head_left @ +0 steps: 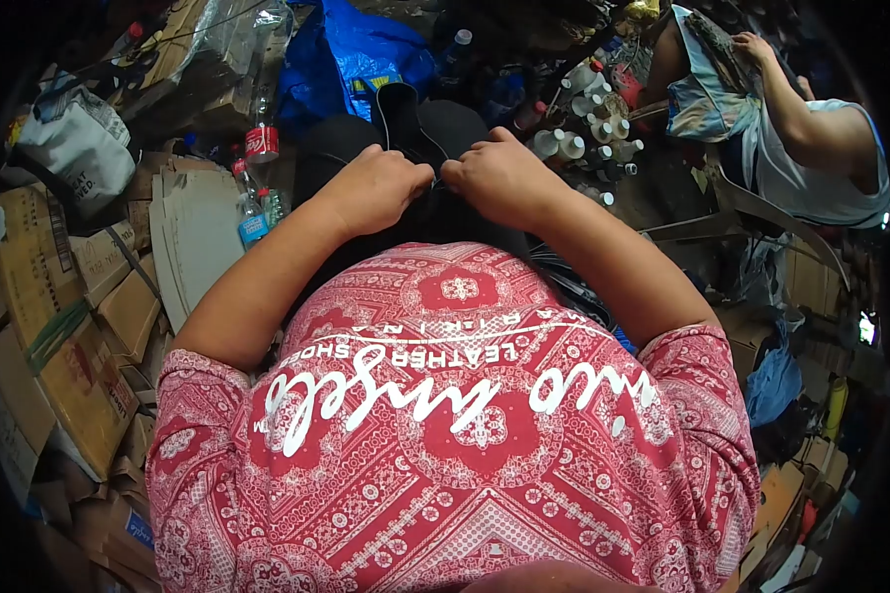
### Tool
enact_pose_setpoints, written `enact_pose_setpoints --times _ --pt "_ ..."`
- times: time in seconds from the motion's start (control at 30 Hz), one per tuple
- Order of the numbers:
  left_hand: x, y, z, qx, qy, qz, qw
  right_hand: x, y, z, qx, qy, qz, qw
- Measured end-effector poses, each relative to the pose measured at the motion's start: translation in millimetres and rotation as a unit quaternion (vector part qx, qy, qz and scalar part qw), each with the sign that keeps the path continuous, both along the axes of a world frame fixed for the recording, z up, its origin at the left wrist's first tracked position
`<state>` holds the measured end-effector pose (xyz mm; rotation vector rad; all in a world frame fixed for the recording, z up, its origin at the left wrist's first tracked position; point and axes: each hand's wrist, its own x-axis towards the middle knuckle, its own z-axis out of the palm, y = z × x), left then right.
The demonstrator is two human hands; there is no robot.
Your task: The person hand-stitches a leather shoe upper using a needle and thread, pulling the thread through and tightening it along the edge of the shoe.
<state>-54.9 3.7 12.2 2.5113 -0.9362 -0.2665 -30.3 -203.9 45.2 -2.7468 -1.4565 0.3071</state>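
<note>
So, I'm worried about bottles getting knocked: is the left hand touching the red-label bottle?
Apart. The head view shows a clear gap between the left hand and the red-label bottle, with black material showing between them.

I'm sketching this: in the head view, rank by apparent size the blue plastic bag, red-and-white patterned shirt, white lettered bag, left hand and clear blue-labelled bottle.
Red-and-white patterned shirt
Blue plastic bag and white lettered bag: too alike to rank
Left hand
Clear blue-labelled bottle
</note>
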Motion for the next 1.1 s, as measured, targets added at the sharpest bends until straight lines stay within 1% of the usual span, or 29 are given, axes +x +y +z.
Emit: enact_pose_setpoints --times 0.03,0.07,0.1,0.13,0.17,0.2,0.27,0.33,0.4,0.47,0.5,0.53,0.57,0.6,0.63,0.67,0.7,0.73,0.77,0.8,0.83,0.87,0.93,0.97,1.0,1.03,1.07,1.1 --pt "-1 4 0 -0.004 -0.012 -0.009 1.0 -1 4 4 -0.026 0.004 0.002 1.0" --pt "-2 7 1 -0.007 -0.024 -0.019 1.0 0 2 1 -0.027 0.004 0.003 1.0" --pt "-4 10 2 -0.008 -0.024 -0.018 1.0 2 -1 -4 0.016 0.028 0.004 0.999" --pt "-7 13 4 -0.004 -0.052 -0.015 0.999 4 -4 -7 0.059 0.052 0.005 0.997" --pt "-10 19 5 0.001 -0.079 -0.01 0.997 5 -7 -9 0.059 0.051 0.008 0.997" --pt "-13 28 7 0.002 -0.079 -0.007 0.997 5 -9 -10 0.054 0.049 -0.001 0.997" --pt "-19 55 13 0.07 -0.089 0.015 0.993 5 -21 -13 0.049 0.049 -0.006 0.998" --pt "-32 95 21 0.094 -0.104 0.06 0.988 7 -46 -18 0.069 0.049 -0.032 0.996" --pt "-48 140 33 0.124 -0.059 0.163 0.977 9 -78 -23 0.038 0.01 -0.089 0.995" --pt "-62 175 41 0.119 -0.051 0.249 0.96 12 -117 -23 0.039 0.041 -0.161 0.985" --pt "-64 187 42 0.119 -0.05 0.254 0.958 9 -125 -24 0.131 0.221 -0.324 0.91" --pt "-63 197 42 -0.05 0.038 0.294 0.954 12 -128 -25 0.128 0.223 -0.321 0.911" --pt "-62 203 43 -0.219 0.121 0.322 0.913 18 -130 -26 0.271 0.33 -0.37 0.825" --pt "-57 193 57 -0.282 0.137 0.318 0.894 22 -129 -25 0.404 0.421 -0.404 0.704" --pt "-50 185 63 -0.374 0.137 0.293 0.869 20 -110 -17 0.495 0.45 -0.396 0.629" --pt "-42 176 64 -0.462 0.136 0.264 0.835 21 -91 -18 0.492 0.451 -0.394 0.632" --pt "-36 160 70 -0.523 0.147 0.224 0.809 22 -71 -19 0.595 0.481 -0.352 0.539" --pt "-30 141 76 -0.581 0.155 0.181 0.778 22 -52 -18 0.686 0.5 -0.302 0.435" --pt "-29 123 81 -0.633 0.178 0.151 0.738 17 -33 -8 0.684 0.502 -0.299 0.438" --pt "-30 103 88 -0.682 0.201 0.12 0.693 10 -16 7 0.7 0.533 -0.3 0.369" --pt "-35 83 103 -0.718 0.231 0.145 0.64 7 -9 16 0.711 0.562 -0.3 0.298" --pt "-35 86 100 -0.72 0.229 0.147 0.638 11 -15 9 0.709 0.564 -0.299 0.3" --pt "-35 103 86 -0.619 0.339 0.008 0.708 23 -35 -8 0.591 0.741 -0.037 0.317" --pt "-42 112 79 -0.502 0.309 0.099 0.802 22 -45 -8 0.588 0.742 -0.036 0.318" --pt "-50 109 84 -0.333 0.261 0.199 0.884 13 -54 -3 0.507 0.661 -0.151 0.532" --pt "-53 113 79 -0.231 0.154 0.158 0.947 2 -60 0 0.389 0.532 -0.254 0.708" --pt "-57 123 73 -0.122 0.045 0.114 0.985 -11 -59 2 0.337 0.456 -0.229 0.791" --pt "-59 140 74 -0.049 -0.018 0.139 0.989 -15 -69 -3 0.28 0.395 -0.239 0.842"
